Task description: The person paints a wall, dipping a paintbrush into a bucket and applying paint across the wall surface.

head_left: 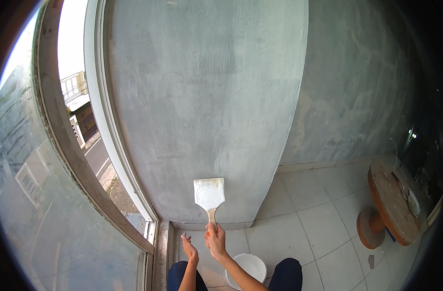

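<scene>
My right hand (215, 241) is closed round the wooden handle of a wide paintbrush (209, 193), which points up with its bristles at the top. The brush's broad head is coated white and shows in front of the grey wall (202, 97); whether the bristles touch it I cannot tell. Just left of the handle, my left hand (189, 249) holds nothing, its fingers stretched out and apart. Below my right forearm stands a round white bucket (250, 268) on the floor between my knees, partly hidden by that arm.
A window frame (97, 97) with a glass pane (61, 203) runs along the left, a street showing through the gap. At the right stands a round wooden spool table (388, 203) with small items on top. Pale tiles (299, 233) cover the floor; another grey wall (347, 97) lies behind.
</scene>
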`<action>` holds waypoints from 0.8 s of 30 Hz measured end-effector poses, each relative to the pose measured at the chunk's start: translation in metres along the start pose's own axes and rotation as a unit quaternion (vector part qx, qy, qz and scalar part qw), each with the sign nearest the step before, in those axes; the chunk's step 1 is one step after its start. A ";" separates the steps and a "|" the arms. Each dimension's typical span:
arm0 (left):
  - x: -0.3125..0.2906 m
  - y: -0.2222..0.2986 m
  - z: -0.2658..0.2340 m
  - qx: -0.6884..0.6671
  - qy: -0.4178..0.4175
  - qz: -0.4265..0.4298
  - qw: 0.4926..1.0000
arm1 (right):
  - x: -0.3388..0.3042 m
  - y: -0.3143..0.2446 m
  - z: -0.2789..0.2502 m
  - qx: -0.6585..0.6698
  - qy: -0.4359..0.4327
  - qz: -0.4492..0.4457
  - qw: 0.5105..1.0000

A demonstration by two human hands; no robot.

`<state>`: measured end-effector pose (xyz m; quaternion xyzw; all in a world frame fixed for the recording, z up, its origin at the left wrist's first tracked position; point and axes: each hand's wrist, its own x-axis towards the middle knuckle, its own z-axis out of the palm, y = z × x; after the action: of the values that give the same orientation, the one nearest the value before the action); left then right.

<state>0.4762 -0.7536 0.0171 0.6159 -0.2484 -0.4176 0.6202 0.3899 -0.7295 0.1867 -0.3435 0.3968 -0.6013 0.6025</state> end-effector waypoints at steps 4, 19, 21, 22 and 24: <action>-0.001 0.001 -0.006 -0.005 0.006 0.008 1.000 | 0.040 0.084 -0.026 -0.045 0.067 -0.067 0.995; -0.012 0.019 -0.001 -0.037 0.001 -0.002 0.999 | 0.058 0.161 -0.053 0.000 0.152 0.208 0.966; -0.010 0.017 -0.005 -0.031 0.007 0.002 0.999 | 0.062 0.136 -0.032 0.013 0.142 0.208 0.968; -0.008 0.016 -0.006 -0.026 0.011 0.006 1.000 | 0.061 0.123 -0.022 0.025 0.133 0.206 0.969; -0.006 0.014 -0.007 -0.020 0.008 0.008 1.000 | 0.052 0.104 -0.013 0.040 0.099 0.171 0.979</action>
<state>0.4822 -0.7465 0.0311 0.6047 -0.2393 -0.4127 0.6378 0.4234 -0.7758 0.0849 -0.1849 0.4833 -0.5356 0.6674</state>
